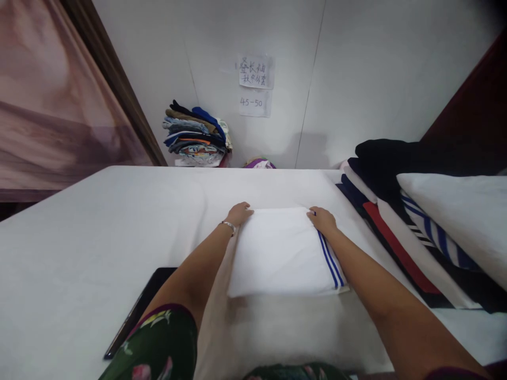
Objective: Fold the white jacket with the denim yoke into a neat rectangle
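Head camera, looking down: a folded white garment (283,250) with blue stripes along its right edge lies in the middle of a white table (79,237). The left hand (238,212) rests flat on its far left corner, the right hand (322,219) on its far right corner, fingers spread and pressing, gripping nothing. The folding looks nearly finished; a next move would need a firm grasp under both sides. More folded clothes (415,232) are stacked at right, a dark tablet (138,306) at left.
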### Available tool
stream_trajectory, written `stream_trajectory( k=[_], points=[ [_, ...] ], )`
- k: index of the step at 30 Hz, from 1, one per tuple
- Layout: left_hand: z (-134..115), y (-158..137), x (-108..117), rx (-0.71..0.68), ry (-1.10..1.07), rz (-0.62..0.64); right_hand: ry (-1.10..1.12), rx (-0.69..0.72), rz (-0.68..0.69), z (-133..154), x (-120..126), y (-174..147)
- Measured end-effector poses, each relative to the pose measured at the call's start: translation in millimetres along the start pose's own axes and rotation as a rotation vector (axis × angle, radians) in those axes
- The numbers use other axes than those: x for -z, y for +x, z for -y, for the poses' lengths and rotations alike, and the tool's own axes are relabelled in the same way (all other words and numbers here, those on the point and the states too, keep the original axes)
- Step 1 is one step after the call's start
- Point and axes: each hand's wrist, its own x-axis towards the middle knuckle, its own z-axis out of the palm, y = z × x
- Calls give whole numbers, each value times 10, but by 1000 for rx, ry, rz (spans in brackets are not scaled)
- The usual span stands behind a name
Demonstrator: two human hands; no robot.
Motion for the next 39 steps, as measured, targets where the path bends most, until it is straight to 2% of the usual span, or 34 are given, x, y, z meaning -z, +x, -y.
stream_trajectory(
  k=[3,6,9,12,15,19,25,28,32,36,39],
  points=[
    [-118,-252,-2,-100,34,-76,-42,23,-2,16,70,-20],
    [-247,-644,-191,-340,167,-118,-85,64,-48,140,174,-106],
    [-314,-951,-448,-479,271,-96,-106,226,-88,366,225,-292],
    [-319,-1050,-592,-494,307,-131,-85,394,-47,516,138,-505],
    [-324,-1031,-613,-491,307,-148,-80,326,40,469,-39,-635],
    [-355,-1016,-602,-488,300,-125,-75,256,31,330,-181,-659],
    [-371,-1029,-616,-473,309,-125,11,220,135,365,-33,-541],
    [-379,-1032,-608,-478,315,-115,62,158,98,261,37,-433],
    [-395,-1043,-591,-478,298,-93,163,27,79,-12,-30,-333],
    [-403,-1051,-591,-481,283,-83,265,-13,33,-231,-115,-268],
    [-408,-1053,-595,-466,281,-78,326,-56,-18,-336,-77,-185]
  ],
)
